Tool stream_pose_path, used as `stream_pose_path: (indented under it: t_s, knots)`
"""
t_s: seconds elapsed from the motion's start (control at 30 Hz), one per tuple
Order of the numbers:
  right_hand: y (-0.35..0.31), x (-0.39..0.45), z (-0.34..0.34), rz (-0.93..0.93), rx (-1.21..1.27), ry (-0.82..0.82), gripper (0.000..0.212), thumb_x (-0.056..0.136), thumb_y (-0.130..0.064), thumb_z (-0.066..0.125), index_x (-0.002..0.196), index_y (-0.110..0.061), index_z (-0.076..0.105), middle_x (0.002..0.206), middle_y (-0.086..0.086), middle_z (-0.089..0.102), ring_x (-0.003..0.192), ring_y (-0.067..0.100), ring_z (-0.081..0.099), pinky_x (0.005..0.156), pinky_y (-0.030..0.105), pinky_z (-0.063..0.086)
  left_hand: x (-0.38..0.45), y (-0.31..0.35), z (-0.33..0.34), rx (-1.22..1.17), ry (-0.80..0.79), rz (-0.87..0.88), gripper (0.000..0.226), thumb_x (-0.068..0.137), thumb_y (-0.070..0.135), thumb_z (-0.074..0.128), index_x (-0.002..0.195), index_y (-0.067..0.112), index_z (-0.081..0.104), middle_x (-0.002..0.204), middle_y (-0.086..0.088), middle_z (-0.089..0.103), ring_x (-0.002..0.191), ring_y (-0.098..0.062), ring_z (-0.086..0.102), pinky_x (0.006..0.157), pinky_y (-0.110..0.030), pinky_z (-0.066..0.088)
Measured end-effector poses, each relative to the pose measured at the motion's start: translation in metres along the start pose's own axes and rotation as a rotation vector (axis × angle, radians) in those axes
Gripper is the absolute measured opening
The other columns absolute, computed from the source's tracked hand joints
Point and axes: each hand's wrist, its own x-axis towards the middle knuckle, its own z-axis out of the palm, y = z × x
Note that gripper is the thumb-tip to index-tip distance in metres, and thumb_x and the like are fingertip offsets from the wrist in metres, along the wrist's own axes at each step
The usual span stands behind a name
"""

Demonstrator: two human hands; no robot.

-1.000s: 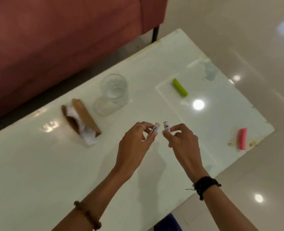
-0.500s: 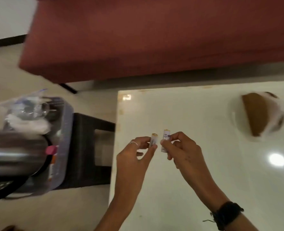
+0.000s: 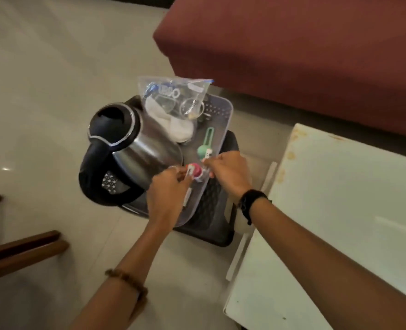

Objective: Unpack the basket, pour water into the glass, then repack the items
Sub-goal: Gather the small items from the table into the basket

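Observation:
A translucent grey basket (image 3: 228,114) stands on a dark stool (image 3: 217,231) left of the white table (image 3: 345,210). Inside it are a steel kettle (image 3: 135,148) with a black lid and handle, a clear zip bag (image 3: 173,98) of small items, a green clip (image 3: 206,142) and a pink-capped item (image 3: 197,171). Both hands hover over the basket's near end. My left hand (image 3: 169,189) pinches a small white labelled cylinder (image 3: 189,171). My right hand (image 3: 227,173) pinches a second small white cylinder (image 3: 208,154). The glass is out of view.
A dark red sofa (image 3: 292,51) fills the upper right, close behind the basket. Brown wooden furniture rails (image 3: 21,248) stick in at the lower left. Pale tiled floor (image 3: 42,79) surrounds the stool.
The view has swung left from the table to the basket on the stool. Both hands, each still pinching a small white cylinder, have moved from above the table to over the basket.

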Motion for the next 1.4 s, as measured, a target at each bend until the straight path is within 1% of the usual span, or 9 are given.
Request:
stream_pose_path:
  t_s: [0.13,0.4,0.67,0.77,0.9,1.03,1.1,1.2,1.4]
  knots:
    - [-0.008,0.036,0.007,0.008,-0.036,0.114,0.026,0.077,-0.028,0.067,0.085,-0.004,0.07,0.085,0.014,0.072,0.081,0.03,0.067,0.065,0.037,0.05,0.04,0.019,0.01,-0.073,0.01,0.098,0.023,0.087,0.036,0.057,0.096,0.017,0.068,0.093,-0.006,0.072,0.088,-0.028,0.067,0.071,-0.036,0.053]
    - [-0.021,0.077,0.014,-0.077,-0.449,0.256,0.022,0.086,-0.02,0.056,0.09,-0.001,0.067,0.093,0.017,0.07,0.086,0.033,0.065,0.07,0.039,0.053,0.1,0.041,0.044,0.109,-0.012,0.128,0.009,0.089,0.007,0.049,0.088,0.003,0.058,0.101,-0.018,0.064,0.094,-0.037,0.06,0.065,-0.036,0.038]
    - [-0.017,0.081,0.016,-0.263,-0.764,0.372,0.019,0.092,-0.007,0.045,0.093,0.001,0.062,0.095,0.019,0.068,0.087,0.036,0.063,0.061,0.036,0.039,0.117,0.037,0.056,0.231,-0.05,0.161,0.015,0.092,0.003,0.044,0.099,0.0,0.057,0.11,-0.02,0.06,0.101,-0.037,0.058,0.079,-0.041,0.045]
    - [-0.014,0.075,0.013,-0.256,-0.662,0.327,0.021,0.093,-0.011,0.044,0.086,-0.003,0.062,0.088,0.017,0.066,0.081,0.033,0.062,0.063,0.038,0.044,0.109,0.037,0.054,0.212,-0.053,0.16,0.012,0.092,0.006,0.049,0.097,-0.001,0.057,0.109,-0.021,0.06,0.1,-0.037,0.057,0.079,-0.041,0.045]
    - [-0.007,0.057,0.001,-0.184,-0.168,0.255,0.03,0.088,-0.02,0.049,0.059,-0.014,0.046,0.058,0.003,0.046,0.06,0.022,0.047,0.056,0.032,0.036,0.083,0.038,0.044,0.032,0.008,0.178,0.01,0.091,0.008,0.05,0.094,0.003,0.059,0.102,-0.014,0.06,0.092,-0.032,0.059,0.075,-0.041,0.048]
    - [0.019,0.018,-0.031,-0.173,0.038,0.318,0.021,0.088,-0.029,0.055,0.073,-0.014,0.059,0.067,0.0,0.061,0.063,0.017,0.057,0.058,0.031,0.046,0.03,0.062,0.037,-0.196,0.013,0.352,0.01,0.087,0.01,0.055,0.086,0.017,0.061,0.081,0.005,0.059,0.073,0.002,0.054,0.064,-0.011,0.038]
    - [0.045,-0.005,-0.058,-0.117,0.083,0.363,0.021,0.088,-0.031,0.054,0.078,-0.014,0.061,0.073,0.002,0.065,0.067,0.018,0.059,0.058,0.028,0.045,-0.009,0.082,0.047,-0.287,-0.059,0.416,0.011,0.085,0.009,0.057,0.085,0.019,0.062,0.077,0.009,0.059,0.071,0.008,0.053,0.066,-0.005,0.039]
    - [0.096,-0.044,-0.106,0.006,0.135,0.406,0.019,0.087,-0.032,0.055,0.077,-0.017,0.06,0.063,-0.002,0.064,0.054,0.008,0.056,0.05,0.02,0.034,-0.071,0.112,0.08,-0.361,-0.23,0.358,0.007,0.087,0.011,0.058,0.09,0.015,0.064,0.083,0.006,0.062,0.072,-0.002,0.055,0.068,-0.007,0.041]
    - [0.215,-0.138,-0.231,0.237,0.247,0.597,0.014,0.083,-0.031,0.056,0.073,-0.023,0.06,0.048,-0.004,0.06,0.04,0.003,0.048,0.049,0.025,0.033,-0.206,0.199,0.166,-0.409,-0.554,0.333,0.017,0.087,0.011,0.058,0.08,0.026,0.059,0.074,0.018,0.059,0.072,0.008,0.057,0.065,0.0,0.039]
